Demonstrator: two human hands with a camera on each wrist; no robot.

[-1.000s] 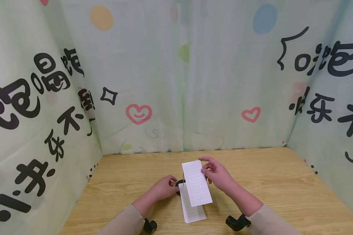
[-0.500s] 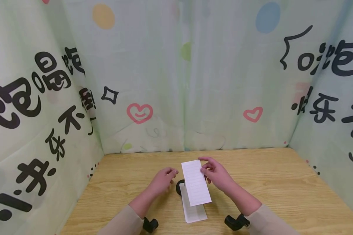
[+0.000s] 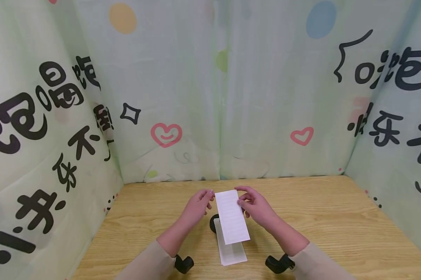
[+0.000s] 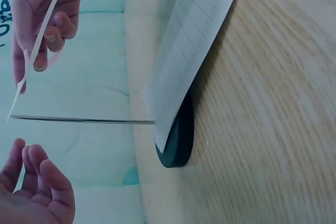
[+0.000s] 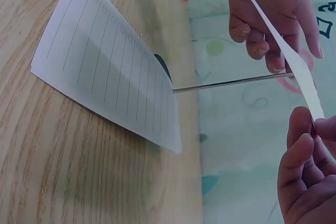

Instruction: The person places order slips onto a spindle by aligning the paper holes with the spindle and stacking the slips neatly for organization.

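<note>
My right hand (image 3: 258, 206) pinches a lined paper slip (image 3: 232, 219) by its right edge, between thumb and fingers. The slip hangs raised over a paper spike, whose thin metal rod (image 4: 84, 119) stands up from a round black base (image 4: 182, 135). At the rod's tip the slip comes very close; I cannot tell whether they touch. Several lined slips (image 5: 110, 66) lie stacked at the foot of the rod, slanting down to the table. My left hand (image 3: 197, 206) is beside the raised slip's upper left corner, fingers loosely bent, with a small gap in the left wrist view.
The wooden table (image 3: 154, 217) reaches back to a printed pale curtain (image 3: 259, 97), which also closes both sides. Black wrist mounts (image 3: 279, 264) sit at both sleeves, near the table's front.
My left hand has lifted from beside the black base, up and away, then come in beside the slip's upper left corner. The right hand and its slip have stayed nearly in place.
</note>
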